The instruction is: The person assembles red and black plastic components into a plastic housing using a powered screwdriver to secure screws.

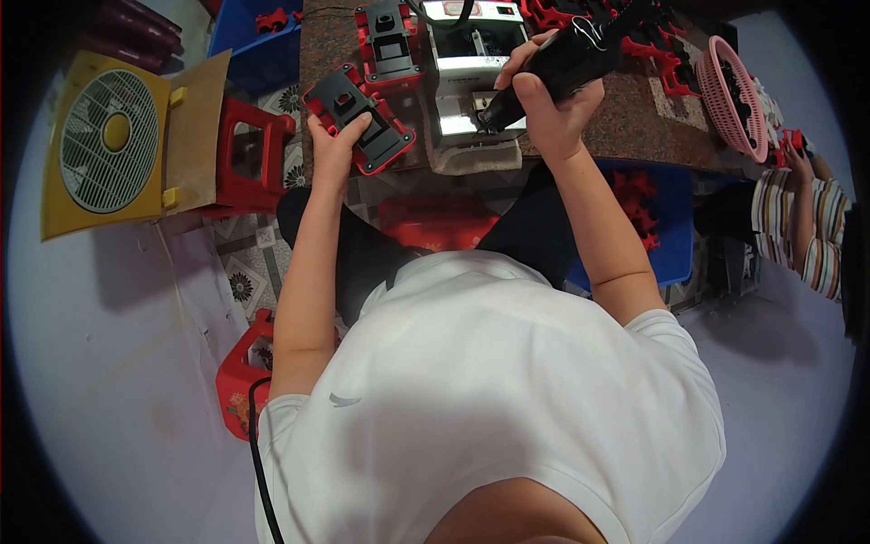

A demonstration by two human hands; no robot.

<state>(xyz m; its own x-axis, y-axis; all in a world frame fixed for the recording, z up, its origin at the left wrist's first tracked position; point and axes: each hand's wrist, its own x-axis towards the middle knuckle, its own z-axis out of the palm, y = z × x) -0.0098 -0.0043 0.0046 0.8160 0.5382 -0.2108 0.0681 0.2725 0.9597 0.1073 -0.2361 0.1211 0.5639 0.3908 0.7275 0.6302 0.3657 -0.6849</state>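
My left hand (337, 143) grips a red-and-black plastic assembly (379, 150) at the table's near edge, thumb across its black plate and the other fingers out of sight. A similar red-and-black assembly (391, 45) lies just beyond it. In my right hand (560, 107) is a black electric screwdriver (573, 60), fingers wrapped round its body. It slants down to the left, its tip at the front of a silver-white screw feeder (458, 83). Whether the tip touches a screw is too small to tell.
Red parts (666, 59) lie on the brown speckled table (331, 36). A pink basket (716, 91) stands at the right, near another person's hand (797, 168). Blue bins (675, 227) flank the table. At left are a yellow fan (113, 136) and red stool (243, 154).
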